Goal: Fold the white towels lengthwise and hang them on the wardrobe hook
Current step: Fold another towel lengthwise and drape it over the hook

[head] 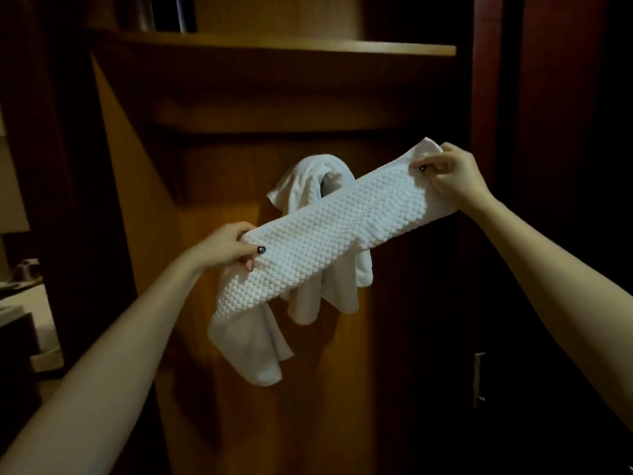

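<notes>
A white waffle-textured towel [329, 234], folded into a long narrow strip, is stretched slantwise in front of the wardrobe. My left hand [227, 248] grips it near its lower end, and the loose end droops below that hand. My right hand [452, 176] pinches the upper end, higher and to the right. Behind the strip, another white towel [315, 181] hangs bunched on the wardrobe panel, its tails falling below. The hook itself is hidden under that cloth.
The brown wooden wardrobe panel [212, 173] fills the middle, with a shelf [274, 46] across the top. A dark door with a metal handle [479, 378] stands at the lower right. At the far left edge sits dim furniture [24, 303].
</notes>
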Motion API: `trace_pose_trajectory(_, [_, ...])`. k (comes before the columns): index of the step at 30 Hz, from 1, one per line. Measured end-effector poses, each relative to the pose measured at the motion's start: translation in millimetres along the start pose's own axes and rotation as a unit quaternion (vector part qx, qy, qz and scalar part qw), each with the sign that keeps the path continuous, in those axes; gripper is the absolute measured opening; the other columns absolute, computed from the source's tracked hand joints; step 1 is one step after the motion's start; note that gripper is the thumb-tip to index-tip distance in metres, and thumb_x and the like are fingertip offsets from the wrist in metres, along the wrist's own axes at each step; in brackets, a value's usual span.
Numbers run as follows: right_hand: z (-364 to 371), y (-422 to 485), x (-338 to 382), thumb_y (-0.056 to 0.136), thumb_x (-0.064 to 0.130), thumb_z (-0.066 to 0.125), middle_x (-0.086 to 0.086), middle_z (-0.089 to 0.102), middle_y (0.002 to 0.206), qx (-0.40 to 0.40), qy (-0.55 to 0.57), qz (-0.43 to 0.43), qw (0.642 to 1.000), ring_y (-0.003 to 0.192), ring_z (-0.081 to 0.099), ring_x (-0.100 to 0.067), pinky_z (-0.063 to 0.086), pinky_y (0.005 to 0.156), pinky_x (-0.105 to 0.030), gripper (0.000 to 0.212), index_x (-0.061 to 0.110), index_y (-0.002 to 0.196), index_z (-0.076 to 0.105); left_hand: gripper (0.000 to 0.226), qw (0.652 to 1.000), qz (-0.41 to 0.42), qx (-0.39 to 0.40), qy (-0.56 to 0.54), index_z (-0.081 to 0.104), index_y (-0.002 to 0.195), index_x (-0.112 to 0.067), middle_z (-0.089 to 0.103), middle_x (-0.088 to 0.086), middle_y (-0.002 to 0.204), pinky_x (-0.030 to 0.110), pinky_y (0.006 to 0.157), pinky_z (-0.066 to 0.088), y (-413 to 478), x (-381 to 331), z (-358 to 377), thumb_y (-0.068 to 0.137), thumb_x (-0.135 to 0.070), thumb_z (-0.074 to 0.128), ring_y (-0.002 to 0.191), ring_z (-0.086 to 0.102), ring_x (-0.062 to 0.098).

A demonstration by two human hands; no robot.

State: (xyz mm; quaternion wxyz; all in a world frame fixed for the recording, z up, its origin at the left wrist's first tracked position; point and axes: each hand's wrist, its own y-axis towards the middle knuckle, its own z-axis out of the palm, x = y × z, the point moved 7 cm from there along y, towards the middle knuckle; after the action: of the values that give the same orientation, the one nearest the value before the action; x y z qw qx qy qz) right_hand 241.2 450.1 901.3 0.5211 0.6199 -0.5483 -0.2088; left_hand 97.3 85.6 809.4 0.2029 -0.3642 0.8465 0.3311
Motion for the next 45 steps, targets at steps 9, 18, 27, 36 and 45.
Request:
trace_pose_trajectory(9, [34.5,51.0,26.4,0.092,0.01,0.058,-0.008,0.057,0.099,0.027,-0.084,-0.094,0.992,0.088,0.058,-0.024,0.049,0.073,-0.037,0.023,0.014,0.108,0.075,0.014,0.997,-0.062,0.052,0.003,0.061,0.091,-0.013,0.064,0.003,0.081,0.021,0.05,0.047,25.7,53.6,26.1,0.085,-0.02,0.071,0.065,0.06,0.012])
trace_pose_trajectory(18, [80.9,33.6,2.7,0.09,0.016,0.064,-0.008,0.058,0.099,0.078,-0.126,-0.07,0.986,0.093,0.059,-0.029,0.048,0.072,-0.038,0.019,0.015,0.105,0.075,0.032,0.975,-0.092,0.101,-0.174,0.068,0.106,-0.024,0.071,-0.015,0.105,0.01,0.073,0.048,-14.9,112.3,120.7,0.081,-0.043,0.07,0.1,0.066,0.003])
trace_pose_trajectory(27, [82.1,-31.8,-32.5,0.093,0.011,0.059,-0.012,0.061,0.113,0.131,-0.195,-0.002,0.972,0.103,0.059,-0.032,0.045,0.08,-0.037,0.021,0.014,0.107,0.074,0.084,0.922,-0.095,0.181,-0.329,0.034,0.134,-0.05,0.067,0.006,0.121,0.035,0.094,0.05,-86.1,121.7,222.0,0.071,-0.024,0.083,0.115,0.062,0.021])
trace_pose_trajectory(36, [64.7,-102.9,-58.1,0.092,0.008,0.055,-0.011,0.061,0.11,0.165,-0.202,0.056,0.964,0.1,0.059,-0.031,0.038,0.073,-0.031,0.026,0.015,0.107,0.075,0.052,0.989,0.028,0.087,-0.117,0.05,0.126,-0.049,0.054,-0.007,0.137,0.021,0.106,0.04,-152.5,100.9,287.4,0.098,-0.005,0.047,0.124,0.05,0.002])
trace_pose_trajectory(45, [36.6,-142.6,-73.8,0.088,0.001,0.054,-0.013,0.063,0.113,0.178,-0.079,0.129,0.972,0.104,0.06,-0.023,0.043,0.083,-0.027,0.029,0.012,0.105,0.076,0.076,0.955,-0.046,0.288,-0.057,0.033,0.13,-0.067,0.042,-0.024,0.139,0.022,0.099,0.038,-189.6,117.3,287.8,0.081,-0.019,0.066,0.128,0.04,0.003])
